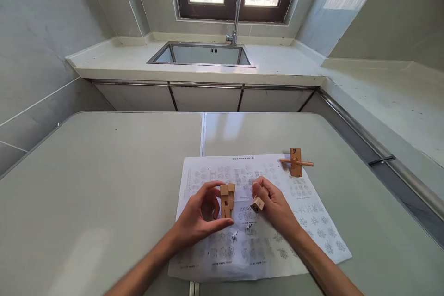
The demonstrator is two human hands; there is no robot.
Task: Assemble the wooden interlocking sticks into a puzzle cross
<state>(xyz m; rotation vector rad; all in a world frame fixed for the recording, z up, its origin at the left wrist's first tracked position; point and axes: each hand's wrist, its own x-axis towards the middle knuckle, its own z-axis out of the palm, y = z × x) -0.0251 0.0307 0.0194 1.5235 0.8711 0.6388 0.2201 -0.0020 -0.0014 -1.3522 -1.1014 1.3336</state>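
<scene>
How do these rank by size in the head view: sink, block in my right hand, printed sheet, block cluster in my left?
1. Printed sheet
2. Sink
3. Block cluster in your left hand
4. Block in your right hand, partly hidden

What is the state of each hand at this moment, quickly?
Left hand: holding a cluster of wooden blocks between thumb and fingers.
Right hand: closed, holding a small wooden piece.
</scene>
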